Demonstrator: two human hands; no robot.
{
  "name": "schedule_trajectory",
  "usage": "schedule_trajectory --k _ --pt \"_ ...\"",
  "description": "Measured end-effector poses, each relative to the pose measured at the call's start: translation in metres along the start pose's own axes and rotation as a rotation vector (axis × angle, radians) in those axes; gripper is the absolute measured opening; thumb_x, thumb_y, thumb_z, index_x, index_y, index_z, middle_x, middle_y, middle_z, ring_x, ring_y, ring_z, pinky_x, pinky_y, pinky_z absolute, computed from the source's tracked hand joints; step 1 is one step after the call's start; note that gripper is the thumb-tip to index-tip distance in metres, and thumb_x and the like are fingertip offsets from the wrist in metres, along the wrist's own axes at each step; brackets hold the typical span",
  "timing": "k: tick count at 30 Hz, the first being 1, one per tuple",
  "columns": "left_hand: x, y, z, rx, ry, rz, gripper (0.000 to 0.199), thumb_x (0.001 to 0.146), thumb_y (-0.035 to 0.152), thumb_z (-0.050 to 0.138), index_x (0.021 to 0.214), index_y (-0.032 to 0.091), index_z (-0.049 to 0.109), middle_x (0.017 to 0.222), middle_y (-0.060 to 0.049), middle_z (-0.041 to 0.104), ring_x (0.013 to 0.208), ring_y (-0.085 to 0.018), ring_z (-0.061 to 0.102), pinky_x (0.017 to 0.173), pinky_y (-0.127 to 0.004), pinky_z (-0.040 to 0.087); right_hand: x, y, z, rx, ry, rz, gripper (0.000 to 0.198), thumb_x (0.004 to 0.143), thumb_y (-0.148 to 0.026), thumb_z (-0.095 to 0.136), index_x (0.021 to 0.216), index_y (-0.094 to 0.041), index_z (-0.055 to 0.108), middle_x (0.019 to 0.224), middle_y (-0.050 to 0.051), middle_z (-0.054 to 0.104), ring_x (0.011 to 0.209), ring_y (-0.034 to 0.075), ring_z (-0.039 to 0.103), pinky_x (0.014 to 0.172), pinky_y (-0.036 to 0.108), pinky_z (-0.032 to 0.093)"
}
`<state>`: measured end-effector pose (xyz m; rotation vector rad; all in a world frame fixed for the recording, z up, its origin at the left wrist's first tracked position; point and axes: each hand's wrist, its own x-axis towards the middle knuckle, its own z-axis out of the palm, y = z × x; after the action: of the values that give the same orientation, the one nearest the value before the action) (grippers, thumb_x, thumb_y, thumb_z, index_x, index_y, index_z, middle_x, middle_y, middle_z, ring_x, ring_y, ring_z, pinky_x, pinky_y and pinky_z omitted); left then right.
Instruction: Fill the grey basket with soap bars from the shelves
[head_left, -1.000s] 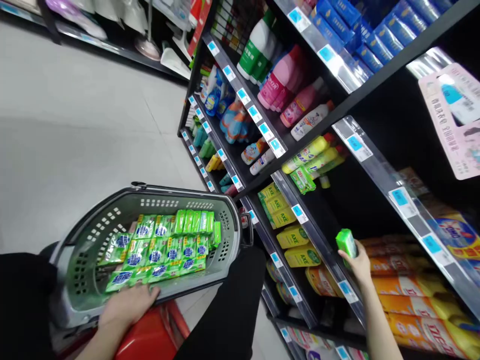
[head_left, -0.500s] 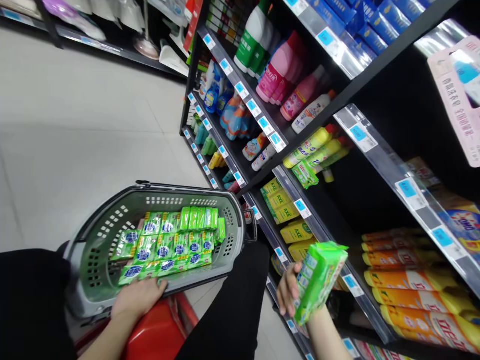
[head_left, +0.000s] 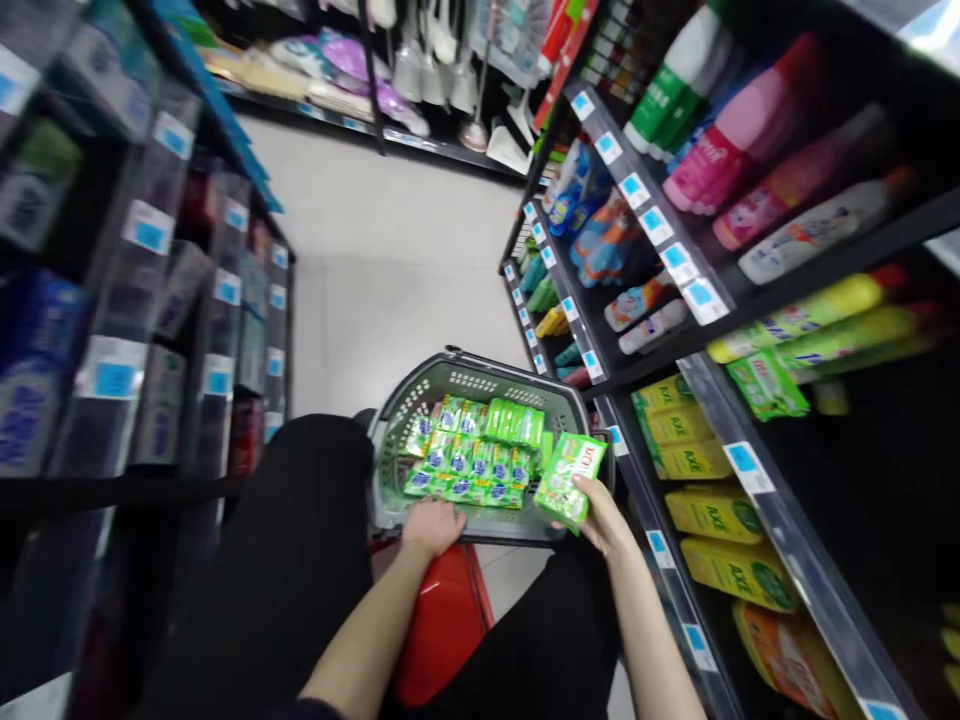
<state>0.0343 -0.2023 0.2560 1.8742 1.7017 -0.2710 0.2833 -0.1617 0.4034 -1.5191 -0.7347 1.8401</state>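
Observation:
A grey-green shopping basket (head_left: 574, 415) with perforated walls stands between my knees. Inside it, several green packs of what look like soap bars (head_left: 480, 460) with blue and white labels lie in rows. My left hand (head_left: 435, 527) grips the basket's near rim, its fingertips hidden over the edge. At the basket's right end, my right hand (head_left: 598, 517) is closed around a green soap pack (head_left: 570, 478) with red lettering. That pack hangs tilted over the rim, covering the right part of the basket's inside.
To the right, a black shelf (head_left: 645, 370) holds yellow AXE bottles (head_left: 720, 510), pink bottles (head_left: 750, 130) and a loose green pack (head_left: 766, 385). Another shelf (head_left: 112, 380) runs along my left. A red object (head_left: 442, 625), perhaps a stool, is below me. Beyond the basket lies the tiled floor (head_left: 390, 290).
My right hand has brought the green soap pack left from beside the shelf to over the basket's right end. The view has turned left, bringing the left shelf in. My left hand stays on the rim.

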Motion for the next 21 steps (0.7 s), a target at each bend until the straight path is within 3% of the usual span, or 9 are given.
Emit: schedule_trajectory --k 6,11,13,17,21 --pt "-0.001 0.000 0.007 -0.032 -0.008 -0.029 0.050 0.096 0.036 0.034 0.101 0.006 0.073 0.108 -0.023 0.068 0.109 -0.037 0.061 0.090 -0.047 0.049 0.111 0.034 0.075 -0.835 0.215 0.090 0.047 0.080 -0.040 0.068 0.119 -0.016 0.056 0.114 0.013 0.070 0.104 0.027 0.068 0.082 0.037 0.059" --pt "-0.003 -0.001 0.008 -0.073 -0.048 -0.042 0.046 0.094 0.036 0.038 0.101 0.007 0.073 0.108 -0.022 0.069 0.112 -0.037 0.060 0.097 -0.051 0.046 0.200 0.053 0.130 -1.034 0.214 0.171 0.057 0.088 -0.040 0.061 0.129 -0.003 0.049 0.122 0.025 0.064 0.082 0.026 0.073 0.071 0.032 0.058" --pt "-0.003 -0.001 0.009 -0.087 -0.071 -0.046 0.044 0.094 0.036 0.039 0.105 0.009 0.072 0.108 -0.020 0.069 0.112 -0.036 0.060 0.099 -0.052 0.045 0.229 0.062 0.146 -1.103 0.224 0.171 0.059 0.092 -0.037 0.055 0.135 0.001 0.043 0.120 0.027 0.065 0.087 0.027 0.073 0.073 0.032 0.057" --pt "-0.003 -0.003 0.013 -0.168 -0.110 -0.074 0.046 0.093 0.035 0.041 0.116 0.007 0.069 0.119 -0.023 0.065 0.119 -0.038 0.056 0.105 -0.055 0.041 0.272 0.079 0.155 -1.218 0.293 0.140 0.059 0.095 -0.023 0.045 0.143 0.009 0.033 0.114 0.031 0.066 0.110 0.032 0.066 0.091 0.041 0.053" --pt "-0.002 -0.005 0.018 -0.214 -0.190 -0.081 0.051 0.094 0.037 0.038 0.124 0.006 0.064 0.126 -0.026 0.061 0.127 -0.041 0.049 0.108 -0.061 0.037 0.305 0.094 0.149 -1.262 0.357 0.157 0.067 0.093 -0.017 0.040 0.150 0.012 0.020 0.103 0.033 0.067 0.109 0.036 0.065 0.090 0.052 0.051"
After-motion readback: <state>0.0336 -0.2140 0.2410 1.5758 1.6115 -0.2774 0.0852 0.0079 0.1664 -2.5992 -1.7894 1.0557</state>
